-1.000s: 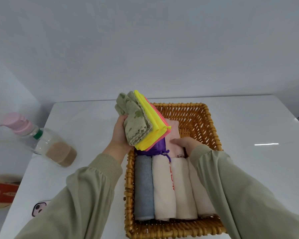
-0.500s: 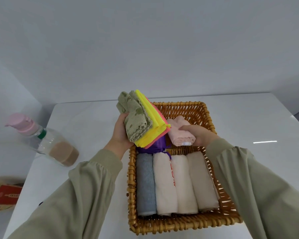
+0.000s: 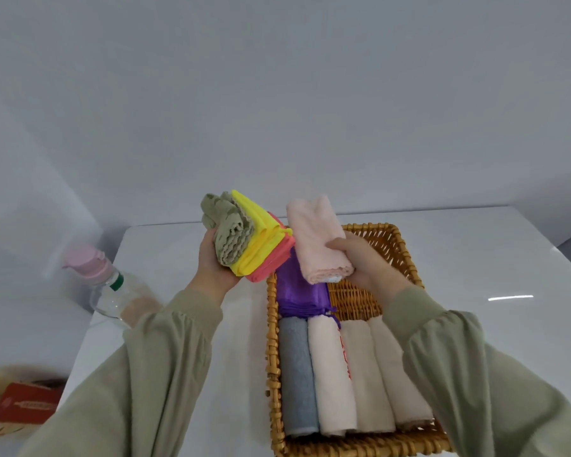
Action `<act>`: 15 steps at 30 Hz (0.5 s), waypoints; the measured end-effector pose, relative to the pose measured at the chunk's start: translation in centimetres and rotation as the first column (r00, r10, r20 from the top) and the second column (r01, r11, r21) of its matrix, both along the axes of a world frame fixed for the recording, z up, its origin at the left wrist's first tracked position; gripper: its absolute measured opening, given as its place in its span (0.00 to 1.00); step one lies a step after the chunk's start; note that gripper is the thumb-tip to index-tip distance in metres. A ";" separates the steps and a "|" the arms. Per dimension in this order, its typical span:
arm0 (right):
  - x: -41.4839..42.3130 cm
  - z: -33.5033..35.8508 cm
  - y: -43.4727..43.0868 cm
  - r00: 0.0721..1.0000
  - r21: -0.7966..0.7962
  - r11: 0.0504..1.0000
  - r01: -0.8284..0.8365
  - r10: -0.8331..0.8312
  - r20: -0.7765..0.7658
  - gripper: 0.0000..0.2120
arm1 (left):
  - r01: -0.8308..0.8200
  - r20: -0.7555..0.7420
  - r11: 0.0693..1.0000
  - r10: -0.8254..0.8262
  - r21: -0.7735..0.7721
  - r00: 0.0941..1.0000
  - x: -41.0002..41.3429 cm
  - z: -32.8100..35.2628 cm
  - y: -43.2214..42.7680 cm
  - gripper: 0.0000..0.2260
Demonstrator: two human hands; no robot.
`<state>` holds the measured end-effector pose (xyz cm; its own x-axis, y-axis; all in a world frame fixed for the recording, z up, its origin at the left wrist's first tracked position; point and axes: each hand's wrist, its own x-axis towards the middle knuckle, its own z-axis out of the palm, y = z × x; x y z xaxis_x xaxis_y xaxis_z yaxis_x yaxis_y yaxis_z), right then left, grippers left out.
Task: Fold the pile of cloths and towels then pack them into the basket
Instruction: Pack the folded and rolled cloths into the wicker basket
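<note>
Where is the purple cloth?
In the head view, the purple cloth lies inside the wicker basket on its left side, just beyond the grey rolled towel.

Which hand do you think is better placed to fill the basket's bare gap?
Right: the right hand holds the pink towel above that gap; the left hand holds its stack further left.

The head-worn wide view looks forward and down, close over the basket (image 3: 272, 357).
</note>
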<state>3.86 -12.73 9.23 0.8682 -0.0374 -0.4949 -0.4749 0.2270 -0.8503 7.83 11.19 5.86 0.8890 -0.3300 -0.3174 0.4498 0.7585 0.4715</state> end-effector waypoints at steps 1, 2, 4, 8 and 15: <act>-0.1 -1.3 0.9 1.000 0.005 1.000 0.005 -0.005 -0.031 0.17 | -0.009 0.001 1.000 0.009 -0.026 1.000 0.0 0.1 0.0 0.18; -0.4 -2.4 1.7 0.998 -0.020 1.000 -0.004 0.003 -0.065 0.18 | -0.023 -0.005 0.999 0.022 -0.036 1.000 0.2 0.0 0.0 0.18; -0.8 -4.4 3.2 0.992 -0.125 0.992 -0.022 0.007 -0.123 0.19 | -0.023 -0.006 0.999 0.023 -0.045 1.000 0.6 -0.3 0.4 0.18; -0.9 -6.8 4.1 0.980 -0.254 0.963 0.094 -0.134 -0.146 0.19 | -0.006 -0.029 0.999 0.005 -0.044 1.000 1.2 -0.6 0.5 0.20; -1.1 -7.4 5.7 0.971 -0.549 0.805 0.227 -0.231 0.062 0.20 | 0.023 -0.050 0.997 -0.027 -0.070 0.998 2.0 0.1 -0.1 0.21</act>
<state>2.71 -7.03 1.80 0.7961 -0.5015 -0.3387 -0.4755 -0.1721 -0.8627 9.83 11.06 5.99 0.8636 -0.3746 -0.3374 0.4909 0.7771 0.3938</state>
